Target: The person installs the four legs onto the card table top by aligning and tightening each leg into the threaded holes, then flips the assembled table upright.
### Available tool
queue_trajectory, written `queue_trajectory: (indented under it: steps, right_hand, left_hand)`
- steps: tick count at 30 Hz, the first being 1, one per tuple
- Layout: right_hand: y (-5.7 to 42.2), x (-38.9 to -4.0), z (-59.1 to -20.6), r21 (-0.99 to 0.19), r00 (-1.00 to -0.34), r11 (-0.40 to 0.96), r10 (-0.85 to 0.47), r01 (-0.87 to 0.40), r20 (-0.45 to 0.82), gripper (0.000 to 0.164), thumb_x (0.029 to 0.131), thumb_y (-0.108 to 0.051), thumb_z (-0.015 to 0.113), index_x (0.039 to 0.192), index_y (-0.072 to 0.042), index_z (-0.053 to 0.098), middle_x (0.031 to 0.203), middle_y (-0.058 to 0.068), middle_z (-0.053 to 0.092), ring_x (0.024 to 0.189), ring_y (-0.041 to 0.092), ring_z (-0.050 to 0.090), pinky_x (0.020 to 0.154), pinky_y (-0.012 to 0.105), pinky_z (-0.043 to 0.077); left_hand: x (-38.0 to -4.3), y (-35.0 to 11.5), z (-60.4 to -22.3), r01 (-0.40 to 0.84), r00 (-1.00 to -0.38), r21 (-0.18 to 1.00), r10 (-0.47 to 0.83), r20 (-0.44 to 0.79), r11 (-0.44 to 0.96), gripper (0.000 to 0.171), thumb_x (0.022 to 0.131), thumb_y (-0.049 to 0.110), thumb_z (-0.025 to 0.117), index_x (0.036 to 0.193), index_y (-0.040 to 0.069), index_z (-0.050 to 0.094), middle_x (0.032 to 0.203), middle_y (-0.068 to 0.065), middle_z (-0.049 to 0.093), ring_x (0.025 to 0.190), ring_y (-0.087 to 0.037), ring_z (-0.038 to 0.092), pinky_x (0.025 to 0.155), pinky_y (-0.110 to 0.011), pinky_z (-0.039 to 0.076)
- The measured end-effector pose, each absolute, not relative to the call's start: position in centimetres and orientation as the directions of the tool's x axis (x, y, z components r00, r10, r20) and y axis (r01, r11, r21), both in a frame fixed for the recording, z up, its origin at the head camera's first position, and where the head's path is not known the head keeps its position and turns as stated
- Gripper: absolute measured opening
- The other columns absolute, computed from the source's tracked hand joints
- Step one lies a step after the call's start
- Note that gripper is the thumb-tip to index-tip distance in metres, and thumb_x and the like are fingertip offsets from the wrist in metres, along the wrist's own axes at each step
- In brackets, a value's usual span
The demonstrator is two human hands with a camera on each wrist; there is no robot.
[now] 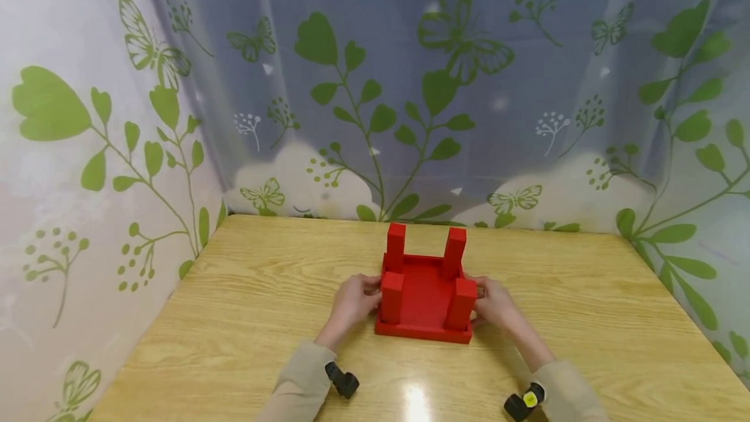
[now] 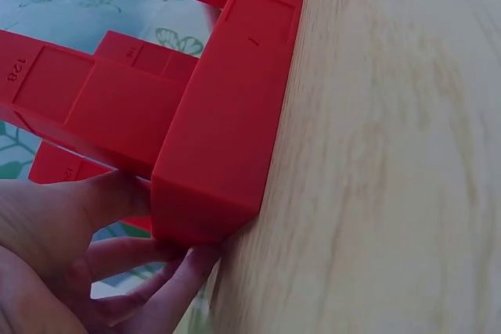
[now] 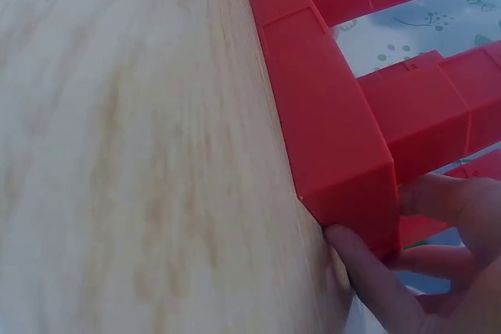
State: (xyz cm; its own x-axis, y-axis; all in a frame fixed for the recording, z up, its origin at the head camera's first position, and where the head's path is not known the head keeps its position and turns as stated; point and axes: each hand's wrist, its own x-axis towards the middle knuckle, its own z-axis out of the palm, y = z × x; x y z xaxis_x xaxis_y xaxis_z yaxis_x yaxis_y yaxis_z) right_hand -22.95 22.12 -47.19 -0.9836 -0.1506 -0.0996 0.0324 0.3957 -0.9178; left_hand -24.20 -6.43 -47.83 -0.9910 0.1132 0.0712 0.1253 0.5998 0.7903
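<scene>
A red, shallow square base [image 1: 423,332] lies on the tabletop with several square posts standing up from its corners, much like a small upturned stool. My left hand [image 1: 354,303] grips its left side. In the left wrist view, the thumb is on the upper side by a post [image 2: 125,119], and the fingertips reach the lower edge at the tabletop. On the opposite side, my right hand [image 1: 495,305] holds the base, thumb near another post [image 3: 434,115] and fingers low on the corner. Raised digits mark the posts. The base's underside is hidden.
The wooden table [image 1: 263,266] reaches back to a curtain [image 1: 375,116] printed with leaves and butterflies, which also hangs at both sides. A black strap device [image 1: 342,379] sits on the left wrist, and another black device [image 1: 523,402] on the right.
</scene>
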Motion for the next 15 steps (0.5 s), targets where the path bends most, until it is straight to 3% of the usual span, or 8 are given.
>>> queue_trajectory:
  steps: [6,10,15]
  right_hand:
    - [21.9,-22.8,-46.5,-0.903,-0.990,0.426,-0.101,0.049,-0.101,0.070,0.083,0.016,0.054,0.151,0.005,0.041,0.115,0.030,0.067,0.066,0.019,0.063,0.059,0.036,0.059]
    - [21.9,-22.6,-45.8,-0.913,-0.992,0.405,-0.091,0.042,-0.086,0.060,0.084,0.013,0.055,0.144,0.011,0.047,0.121,0.031,0.063,0.063,0.020,0.064,0.059,0.037,0.059]
    - [22.1,-22.6,-45.2,-0.931,-0.989,0.362,-0.118,0.039,-0.088,0.052,0.092,0.006,0.058,0.141,0.016,0.047,0.136,0.036,0.053,0.075,0.019,0.069,0.065,0.036,0.061]
  left_hand:
    - [-24.1,-6.2,-47.2,0.094,-0.995,0.807,0.086,0.054,0.583,0.033,0.091,0.008,0.075,0.122,-0.001,0.072,0.112,-0.017,0.074,0.098,-0.026,0.073,0.080,-0.035,0.060]
    - [-24.0,-6.1,-46.5,0.090,-0.995,0.839,0.087,0.051,0.537,0.031,0.093,0.008,0.072,0.123,-0.001,0.071,0.116,-0.018,0.072,0.097,-0.026,0.074,0.077,-0.034,0.061]
    - [-23.9,-6.3,-45.9,0.105,-0.992,0.871,0.111,0.058,0.480,0.027,0.092,0.006,0.071,0.118,-0.001,0.068,0.117,-0.017,0.070,0.084,-0.019,0.074,0.071,-0.030,0.058]
